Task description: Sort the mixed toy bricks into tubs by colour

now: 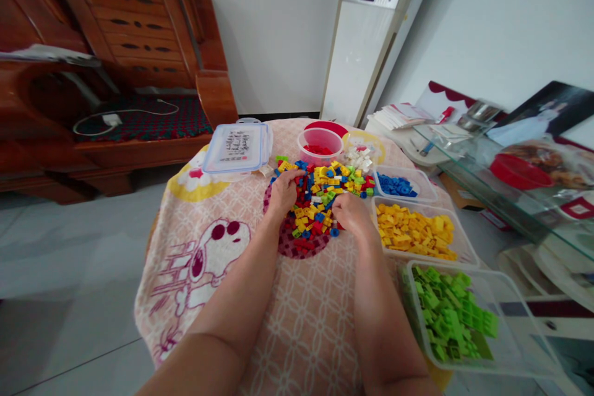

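A mixed pile of toy building bricks (320,185) in red, yellow, blue, green and white lies on the cloth-covered table. At its left side my left hand (284,193) rests over the bricks, with the fingers stretched out across them and no brick visible in the hand. My right hand (349,213) is at the right edge of the pile. Its fingers are curled in and touch the bricks; whatever they hold is hidden. Behind the pile stands a round pink tub (320,142) with red bricks in it. White bricks (359,158) form a small heap beside that tub.
Along the right side stand clear boxes with blue bricks (395,185), yellow bricks (415,232) and green bricks (452,315). A lidded plastic box (236,147) lies at the back left. A glass shelf (505,192) is to the right, a wooden bench (125,31) to the left.
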Tool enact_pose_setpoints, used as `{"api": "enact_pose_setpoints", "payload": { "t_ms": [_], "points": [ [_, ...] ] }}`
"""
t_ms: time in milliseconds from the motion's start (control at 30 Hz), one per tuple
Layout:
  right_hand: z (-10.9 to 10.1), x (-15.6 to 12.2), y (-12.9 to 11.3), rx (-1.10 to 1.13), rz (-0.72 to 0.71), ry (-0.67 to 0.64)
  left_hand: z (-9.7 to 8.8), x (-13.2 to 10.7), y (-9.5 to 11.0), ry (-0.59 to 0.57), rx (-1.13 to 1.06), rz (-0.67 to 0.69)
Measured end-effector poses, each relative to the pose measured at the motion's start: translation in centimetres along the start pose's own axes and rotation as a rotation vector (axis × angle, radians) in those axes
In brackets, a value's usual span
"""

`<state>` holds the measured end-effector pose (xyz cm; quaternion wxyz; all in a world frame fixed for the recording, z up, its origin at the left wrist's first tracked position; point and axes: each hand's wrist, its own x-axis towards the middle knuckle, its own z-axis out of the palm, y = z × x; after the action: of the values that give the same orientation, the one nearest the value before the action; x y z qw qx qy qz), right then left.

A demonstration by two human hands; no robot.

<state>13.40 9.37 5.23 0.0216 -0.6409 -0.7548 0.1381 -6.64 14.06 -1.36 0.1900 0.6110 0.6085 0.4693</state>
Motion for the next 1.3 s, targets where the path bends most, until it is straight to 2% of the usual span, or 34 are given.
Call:
{"api": "enact_pose_setpoints", "payload": {
  "t_ms": [167, 333, 433, 600, 767, 867, 967, 1133, 1300],
  "points": [
    [0.1, 0.1, 0.1, 0.121, -0.130, -0.007, 0.1, 0.0, 0.0, -0.007, 0.011, 0.006],
    [0.9, 0.5, 0.1, 0.161, -0.100, 0.007, 0.1, -0.2, 0.1, -0.013, 0.031, 0.014],
    [0.4, 0.3, 0.2, 0.168, -0.090, 0.058, 0.1, -0.2, 0.0, -0.012, 0.037, 0.018],
    [-2.2, -1.0, 1.1, 0.232, -0.012, 0.145, 0.1, -0.2, -0.1, -0.013, 0.034, 0.023],
    [-4.3, -2.6, 3.9, 0.176, 0.158, 0.282, 0.2, -0.2, -0.2, -0.016, 0.028, 0.014],
    [-4.9, -3.1, 5.7, 0.121, 0.273, 0.337, 0.2, -0.2, -0.3, -0.018, 0.026, 0.010],
    [-5.0, -3.1, 6.5, 0.183, 0.297, 0.347, 0.3, -0.2, -0.3, -0.016, 0.029, 0.012],
    [-4.1, -2.1, 4.2, 0.215, 0.157, 0.308, 0.4, -0.2, -0.5, -0.012, 0.031, 0.030],
    [-2.7, -1.4, 0.9, 0.133, 0.016, 0.144, 0.4, -0.1, -0.9, -0.001, 0.021, 0.059]
  ]
}}
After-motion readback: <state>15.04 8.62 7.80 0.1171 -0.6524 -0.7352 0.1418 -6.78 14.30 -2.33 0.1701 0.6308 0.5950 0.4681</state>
